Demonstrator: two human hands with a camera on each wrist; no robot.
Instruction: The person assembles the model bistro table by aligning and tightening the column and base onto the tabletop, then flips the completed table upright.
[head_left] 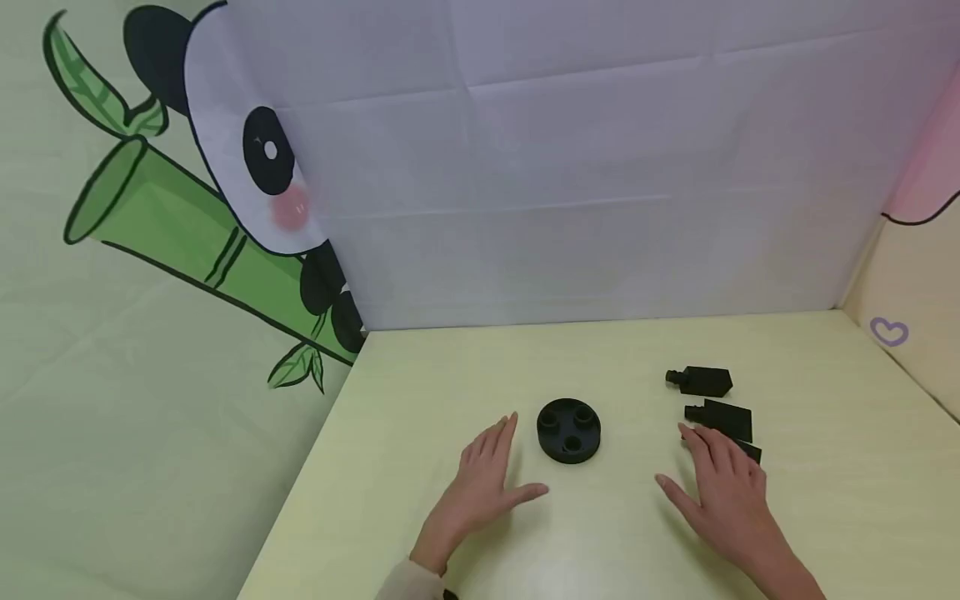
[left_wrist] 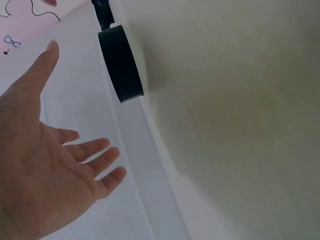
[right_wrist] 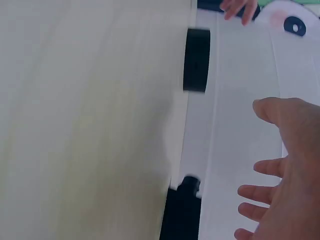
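Note:
A round black disc [head_left: 568,432] with three round sockets in its top lies flat on the table. My left hand [head_left: 480,483] hovers to its left, fingers extended and thumb spread toward the disc, holding nothing. Several black block-shaped pieces, each with a narrow knobbed end, lie in a row at the right; the farthest piece [head_left: 707,382] and the middle piece [head_left: 723,419] show well. Over the nearest piece [head_left: 750,451] my right hand [head_left: 723,500] partly hides it, fingers loosely extended and thumb apart. In the right wrist view that palm [right_wrist: 295,200] is bare.
The pale table [head_left: 420,375] meets a white cloth backdrop [head_left: 570,192] at its far edge. A panda and bamboo print [head_left: 225,233] covers the left side. At the right stands a side panel [head_left: 918,308] with a purple heart.

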